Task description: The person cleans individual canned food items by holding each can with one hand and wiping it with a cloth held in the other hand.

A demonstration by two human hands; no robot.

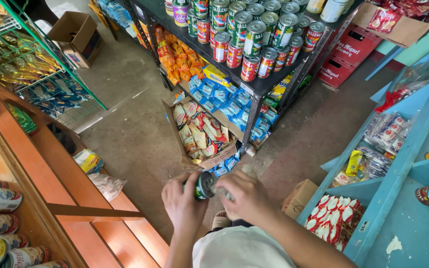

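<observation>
- A person stands in a small shop aisle, seen from above, both hands raised over the concrete floor [125,134]
- The left hand [183,198] wraps its fingers around a small dark can [205,185], the lid end facing the camera
- The right hand [244,193] closes over the can's other side, apparently with a pale cloth [224,192] bunched under the fingers
- Just beyond the hands, an open cardboard box [202,136] of snack packets sits on the floor against a dark metal shelf [264,87] stacked with red and green tins
- A blue wooden shelf [398,164] stands at right, an orange one [50,164] at left
</observation>
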